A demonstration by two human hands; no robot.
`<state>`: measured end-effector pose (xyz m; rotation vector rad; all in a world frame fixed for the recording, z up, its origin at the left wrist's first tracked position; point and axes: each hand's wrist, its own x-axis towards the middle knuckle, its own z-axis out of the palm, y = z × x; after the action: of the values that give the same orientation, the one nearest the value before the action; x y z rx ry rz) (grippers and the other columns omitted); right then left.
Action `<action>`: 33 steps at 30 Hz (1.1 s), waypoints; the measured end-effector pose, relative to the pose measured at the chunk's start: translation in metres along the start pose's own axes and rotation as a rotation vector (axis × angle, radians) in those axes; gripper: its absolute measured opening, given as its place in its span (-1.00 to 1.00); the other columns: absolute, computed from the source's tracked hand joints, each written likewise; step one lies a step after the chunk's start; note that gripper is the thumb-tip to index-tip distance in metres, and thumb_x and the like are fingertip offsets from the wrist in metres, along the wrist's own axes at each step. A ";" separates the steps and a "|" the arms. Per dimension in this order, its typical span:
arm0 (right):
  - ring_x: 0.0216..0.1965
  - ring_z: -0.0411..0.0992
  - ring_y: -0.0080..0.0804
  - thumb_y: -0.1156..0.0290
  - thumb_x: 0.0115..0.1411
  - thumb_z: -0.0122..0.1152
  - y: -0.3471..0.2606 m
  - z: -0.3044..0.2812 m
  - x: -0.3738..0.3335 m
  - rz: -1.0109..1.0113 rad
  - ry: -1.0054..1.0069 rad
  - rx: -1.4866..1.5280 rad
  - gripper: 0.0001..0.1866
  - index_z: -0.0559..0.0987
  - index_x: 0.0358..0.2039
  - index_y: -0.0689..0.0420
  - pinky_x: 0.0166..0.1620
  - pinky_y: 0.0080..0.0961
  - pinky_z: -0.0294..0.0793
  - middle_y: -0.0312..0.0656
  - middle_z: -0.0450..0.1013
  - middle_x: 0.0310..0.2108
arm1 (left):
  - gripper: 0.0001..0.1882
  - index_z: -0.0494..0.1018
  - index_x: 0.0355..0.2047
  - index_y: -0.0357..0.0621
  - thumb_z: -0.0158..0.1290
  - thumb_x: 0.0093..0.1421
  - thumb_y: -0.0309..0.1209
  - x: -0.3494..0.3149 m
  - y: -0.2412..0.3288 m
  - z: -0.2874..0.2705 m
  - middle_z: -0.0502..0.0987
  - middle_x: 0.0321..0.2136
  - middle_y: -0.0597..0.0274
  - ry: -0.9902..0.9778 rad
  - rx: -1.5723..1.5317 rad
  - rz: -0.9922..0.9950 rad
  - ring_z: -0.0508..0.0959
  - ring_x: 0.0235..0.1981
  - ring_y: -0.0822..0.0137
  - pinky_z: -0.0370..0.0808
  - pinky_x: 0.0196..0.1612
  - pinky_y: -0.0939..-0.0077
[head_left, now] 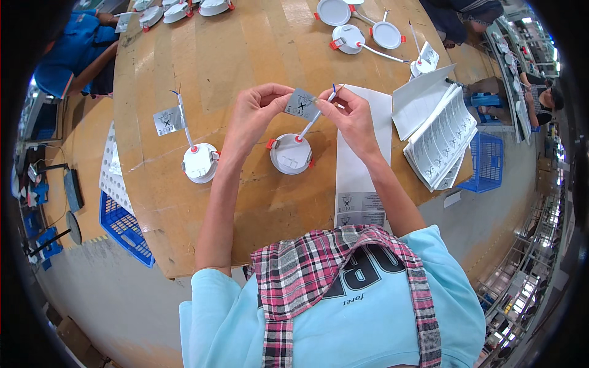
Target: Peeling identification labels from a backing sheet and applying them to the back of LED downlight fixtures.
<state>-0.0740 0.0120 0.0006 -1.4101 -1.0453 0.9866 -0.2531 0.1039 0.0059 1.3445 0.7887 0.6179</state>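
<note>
In front of me a round white downlight point(291, 154) with red-tipped spring clips lies back side up on the table, its white cable point(309, 124) rising toward my hands. My left hand point(262, 110) pinches the left edge of a silver label point(300, 103). The fingers of my right hand point(350, 116) close on the cable near its bared wire ends, where the label's right edge meets it. To the left sits another downlight point(200, 163) with a silver label point(169, 121) wrapped on its upright cable like a flag.
A white label sheet point(362, 165) lies under my right forearm, beside a stack of label sheets point(438, 138). More downlights point(350, 39) lie at the far side. Blue crates point(488, 162) flank the table point(184, 233). A person in blue point(80, 55) sits at the far left.
</note>
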 end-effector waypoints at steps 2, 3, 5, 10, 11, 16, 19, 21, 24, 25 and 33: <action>-0.42 0.36 -0.68 0.46 0.16 0.22 0.000 0.000 0.000 -0.004 -0.002 -0.021 -0.85 0.52 -0.34 0.30 -0.32 -0.69 0.40 -0.31 0.43 -0.46 | -0.77 0.55 -0.24 -0.31 0.07 0.19 -0.39 0.000 -0.001 -0.001 0.61 -0.38 0.21 -0.004 0.004 0.001 0.56 -0.31 0.49 0.45 -0.15 0.57; -0.42 0.36 -0.68 0.46 0.16 0.22 0.000 0.001 0.000 -0.006 0.000 -0.019 -0.85 0.52 -0.34 0.30 -0.32 -0.69 0.40 -0.31 0.43 -0.46 | -0.76 0.55 -0.24 -0.32 0.07 0.19 -0.38 0.000 -0.001 -0.001 0.61 -0.38 0.21 -0.005 0.007 0.002 0.56 -0.30 0.49 0.45 -0.15 0.57; -0.41 0.37 -0.67 0.47 0.16 0.21 -0.001 0.001 0.000 -0.006 0.002 -0.013 -0.85 0.52 -0.34 0.30 -0.30 -0.68 0.42 -0.30 0.43 -0.45 | -0.76 0.55 -0.23 -0.32 0.07 0.19 -0.38 0.000 -0.003 -0.002 0.61 -0.37 0.21 -0.008 0.005 0.005 0.56 -0.30 0.49 0.44 -0.14 0.57; -0.39 0.39 -0.66 0.47 0.16 0.21 -0.001 0.000 -0.001 -0.004 0.010 0.002 -0.86 0.52 -0.34 0.29 -0.29 -0.68 0.44 -0.30 0.44 -0.44 | -0.75 0.54 -0.21 -0.33 0.06 0.19 -0.39 0.001 -0.002 -0.002 0.61 -0.35 0.21 -0.022 0.015 0.002 0.55 -0.28 0.48 0.44 -0.10 0.56; -0.39 0.39 -0.66 0.47 0.16 0.21 -0.001 0.000 -0.001 0.001 0.013 -0.001 -0.86 0.52 -0.34 0.29 -0.29 -0.68 0.44 -0.30 0.44 -0.44 | -0.75 0.54 -0.20 -0.34 0.06 0.19 -0.40 0.001 -0.001 -0.002 0.61 -0.35 0.21 -0.030 -0.001 0.006 0.55 -0.28 0.48 0.44 -0.09 0.56; -0.39 0.39 -0.66 0.46 0.16 0.21 -0.002 0.001 -0.001 0.002 0.012 0.009 -0.85 0.51 -0.34 0.29 -0.29 -0.67 0.44 -0.30 0.44 -0.44 | -0.75 0.53 -0.19 -0.34 0.05 0.19 -0.43 0.000 0.000 -0.002 0.61 -0.32 0.20 -0.032 -0.011 0.000 0.56 -0.27 0.46 0.44 -0.08 0.54; -0.38 0.39 -0.66 0.46 0.16 0.21 0.000 0.000 -0.002 0.002 0.011 0.016 -0.85 0.51 -0.33 0.29 -0.29 -0.67 0.44 -0.30 0.44 -0.43 | -0.74 0.53 -0.18 -0.35 0.05 0.18 -0.43 0.000 0.002 -0.001 0.60 -0.32 0.18 -0.027 -0.009 -0.008 0.56 -0.26 0.45 0.44 -0.07 0.54; -0.37 0.39 -0.66 0.46 0.16 0.21 -0.001 0.000 -0.002 0.004 0.016 0.026 -0.85 0.51 -0.33 0.28 -0.30 -0.68 0.43 -0.30 0.43 -0.42 | -0.73 0.52 -0.16 -0.35 0.05 0.19 -0.43 0.001 0.000 -0.002 0.61 -0.32 0.17 -0.038 -0.018 -0.008 0.57 -0.27 0.44 0.44 -0.06 0.53; -0.36 0.38 -0.66 0.45 0.17 0.22 -0.004 -0.001 -0.002 0.019 0.004 0.006 -0.84 0.51 -0.33 0.28 -0.29 -0.66 0.43 -0.30 0.43 -0.42 | -0.72 0.51 -0.15 -0.35 0.06 0.20 -0.41 0.001 0.000 -0.003 0.61 -0.33 0.17 -0.068 -0.039 -0.015 0.58 -0.27 0.42 0.44 -0.07 0.52; -0.35 0.38 -0.65 0.44 0.18 0.22 -0.004 -0.001 -0.002 0.009 0.002 0.010 -0.84 0.51 -0.33 0.28 -0.29 -0.66 0.43 -0.30 0.42 -0.42 | -0.72 0.51 -0.15 -0.35 0.06 0.20 -0.41 0.002 -0.001 -0.003 0.61 -0.33 0.17 -0.070 -0.039 -0.015 0.58 -0.27 0.42 0.44 -0.07 0.52; -0.35 0.39 -0.64 0.44 0.18 0.22 -0.002 -0.001 -0.002 -0.009 -0.003 0.007 -0.84 0.51 -0.34 0.28 -0.27 -0.66 0.42 -0.29 0.43 -0.41 | -0.74 0.51 -0.12 -0.33 0.05 0.23 -0.46 0.000 0.000 -0.003 0.61 -0.33 0.22 -0.039 -0.005 0.000 0.56 -0.31 0.52 0.45 -0.15 0.62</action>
<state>-0.0736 0.0100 0.0025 -1.3978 -1.0488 0.9844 -0.2559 0.1057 0.0058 1.3481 0.7545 0.5917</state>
